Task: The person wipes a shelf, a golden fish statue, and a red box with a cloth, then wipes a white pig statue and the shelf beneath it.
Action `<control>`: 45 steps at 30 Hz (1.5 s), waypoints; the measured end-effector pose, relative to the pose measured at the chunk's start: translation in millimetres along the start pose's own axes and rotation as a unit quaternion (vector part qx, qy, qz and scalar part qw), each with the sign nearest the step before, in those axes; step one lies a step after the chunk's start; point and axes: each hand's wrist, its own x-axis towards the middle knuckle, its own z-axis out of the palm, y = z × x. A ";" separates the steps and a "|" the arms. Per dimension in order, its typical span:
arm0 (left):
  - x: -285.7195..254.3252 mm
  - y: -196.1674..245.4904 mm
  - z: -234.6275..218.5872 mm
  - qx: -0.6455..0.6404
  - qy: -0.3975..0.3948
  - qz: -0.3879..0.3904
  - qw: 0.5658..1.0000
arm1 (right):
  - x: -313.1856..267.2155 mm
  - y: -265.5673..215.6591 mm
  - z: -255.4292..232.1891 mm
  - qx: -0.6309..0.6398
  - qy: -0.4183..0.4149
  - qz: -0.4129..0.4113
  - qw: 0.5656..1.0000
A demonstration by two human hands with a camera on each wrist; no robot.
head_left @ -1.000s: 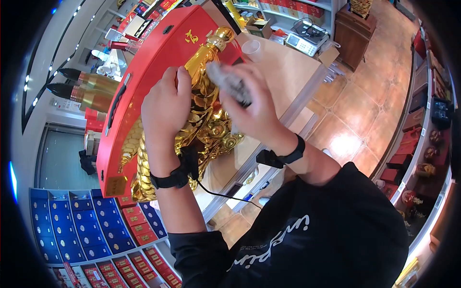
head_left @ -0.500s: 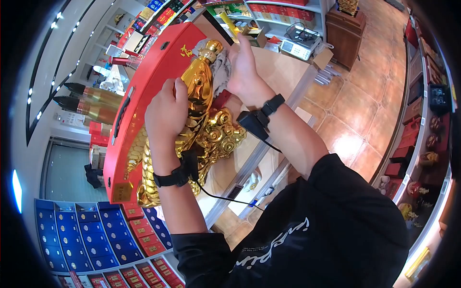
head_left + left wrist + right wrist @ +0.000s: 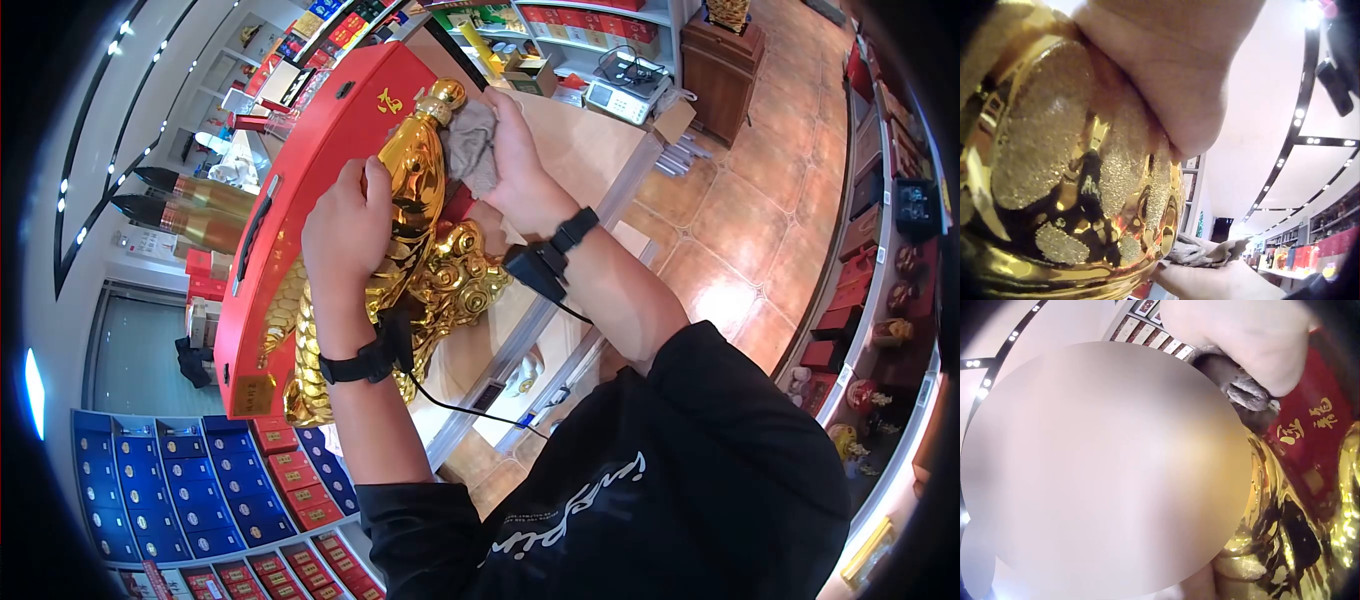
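A shiny gold ornament point(image 3: 412, 190) with a round knob on top and scaled, curled relief leans against a red case point(image 3: 300, 190) in the head view. My left hand point(image 3: 347, 225) holds the ornament on its left side, fingers curled over it. In the left wrist view that hand point(image 3: 1179, 75) lies against the gold surface point(image 3: 1085, 175). My right hand point(image 3: 520, 165) grips a crumpled grey cloth point(image 3: 470, 148) beside the ornament's neck, below the knob. The cloth point(image 3: 1249, 397) shows under curled fingers in the right wrist view, where a large blurred patch hides much.
The ornament and case are over a light wooden table point(image 3: 580, 135) with a raised edge. A white device point(image 3: 615, 102) and an open carton point(image 3: 530, 75) are at its far side. Two black-tipped shell-shaped objects point(image 3: 190, 205) lie left of the case. Boxed goods point(image 3: 200, 480) fill shelves below left.
The right hand lifted off from in front of the ornament to its right side, opened beside the cloth, then gathered the cloth again near the neck. The left hand stays on the ornament.
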 end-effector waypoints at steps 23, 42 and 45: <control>-2.7 2.0 0.5 0.001 0.015 0.012 1.000 | -20.3 -1.9 89.6 -0.844 -0.017 -0.395 0.362; -1.5 2.9 2.4 -0.021 0.013 0.004 1.000 | -113.1 63.9 15.0 -0.662 0.242 -0.049 0.707; -0.1 4.2 2.0 -0.027 0.016 0.002 1.000 | -114.2 64.9 14.0 -0.566 0.202 0.002 0.799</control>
